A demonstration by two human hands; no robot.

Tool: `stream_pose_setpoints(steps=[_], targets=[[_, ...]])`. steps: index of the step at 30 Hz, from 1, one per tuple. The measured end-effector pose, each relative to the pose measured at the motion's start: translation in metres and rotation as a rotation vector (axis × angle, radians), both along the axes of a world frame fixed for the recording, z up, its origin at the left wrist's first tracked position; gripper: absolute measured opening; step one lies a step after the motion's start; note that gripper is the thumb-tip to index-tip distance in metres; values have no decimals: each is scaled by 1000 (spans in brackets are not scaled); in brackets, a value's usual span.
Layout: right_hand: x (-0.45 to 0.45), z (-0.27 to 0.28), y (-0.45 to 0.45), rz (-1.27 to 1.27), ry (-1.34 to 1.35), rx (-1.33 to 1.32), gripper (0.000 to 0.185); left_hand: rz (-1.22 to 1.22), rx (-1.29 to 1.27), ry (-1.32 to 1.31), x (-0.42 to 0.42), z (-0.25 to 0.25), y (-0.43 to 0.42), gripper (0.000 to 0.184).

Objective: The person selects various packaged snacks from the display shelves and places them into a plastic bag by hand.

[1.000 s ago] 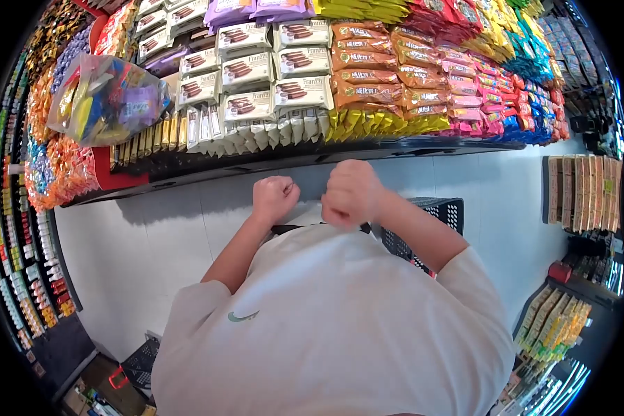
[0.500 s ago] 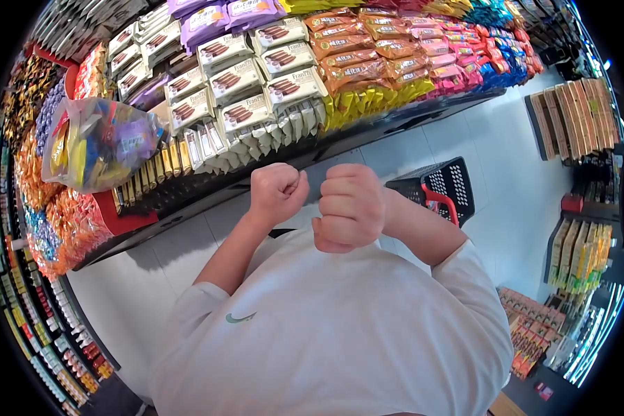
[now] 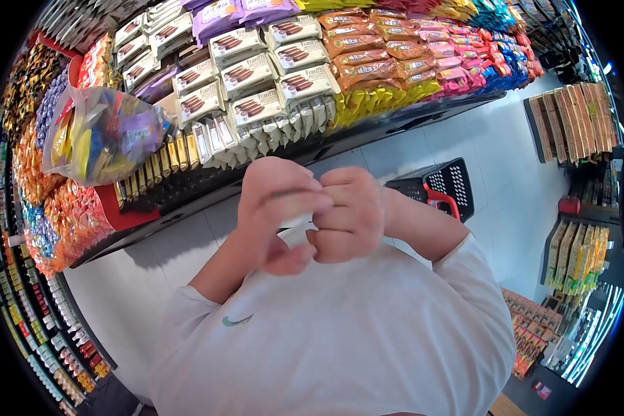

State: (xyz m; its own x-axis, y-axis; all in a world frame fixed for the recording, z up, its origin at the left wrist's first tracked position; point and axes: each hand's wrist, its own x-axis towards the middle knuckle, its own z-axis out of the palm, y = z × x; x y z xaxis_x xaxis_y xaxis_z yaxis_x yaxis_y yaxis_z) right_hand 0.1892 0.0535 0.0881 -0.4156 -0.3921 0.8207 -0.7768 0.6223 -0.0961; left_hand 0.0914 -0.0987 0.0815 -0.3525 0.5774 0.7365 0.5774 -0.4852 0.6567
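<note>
All around, a lit shop aisle. Underfoot, a pale tiled floor [image 3: 499, 166], shadowed along the foot of the display. Slanting up to the right across the upper half, a long black display stand [image 3: 367, 137], crowded to its front edge with packaged snacks. In the lower middle, a white shirt [image 3: 340, 333]. Down the left border, bowed by the lens, shelves [image 3: 31, 298] of small goods in many colours. At upper right, a row of brown cartons [image 3: 575, 121]; below, yellow-and-green boxes [image 3: 579, 256].

On the floor beyond the right forearm, a black perforated basket [image 3: 459, 177] with a red handle [image 3: 442, 201]. On the stand, just ahead of the hands, cream-coloured packs [image 3: 249, 73] in stacked rows; to their right, orange-brown packs [image 3: 360, 62], then pink packs [image 3: 451, 59]. To their left, a clear plastic bag [image 3: 104, 135] full of mixed packets.

Before the shirt, side by side: right hand [image 3: 350, 215] curled into a fist; left hand [image 3: 274, 218] slightly blurred, fingers half extended, thumb parted from them, tips up against the fist. Impossible to tell whether touching or merely overlapping in view. Smallest, a green mark [image 3: 237, 320] on the shirt.
</note>
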Motion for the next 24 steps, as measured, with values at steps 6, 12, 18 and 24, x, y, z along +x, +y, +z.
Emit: stream_pose_setpoints(steps=[6, 12, 18, 24], targets=[[-8, 7, -17, 60, 58, -62, 24, 27, 67, 307, 5, 7, -7, 41], [-12, 19, -20, 100, 41, -23, 22, 79, 134, 326, 4, 9, -13, 37], [-18, 26, -20, 118, 30, 31, 19, 75, 158, 341, 0, 8, -16, 37], [-21, 27, -22, 129, -4, 59, 12, 79, 176, 334, -2, 6, -14, 38]])
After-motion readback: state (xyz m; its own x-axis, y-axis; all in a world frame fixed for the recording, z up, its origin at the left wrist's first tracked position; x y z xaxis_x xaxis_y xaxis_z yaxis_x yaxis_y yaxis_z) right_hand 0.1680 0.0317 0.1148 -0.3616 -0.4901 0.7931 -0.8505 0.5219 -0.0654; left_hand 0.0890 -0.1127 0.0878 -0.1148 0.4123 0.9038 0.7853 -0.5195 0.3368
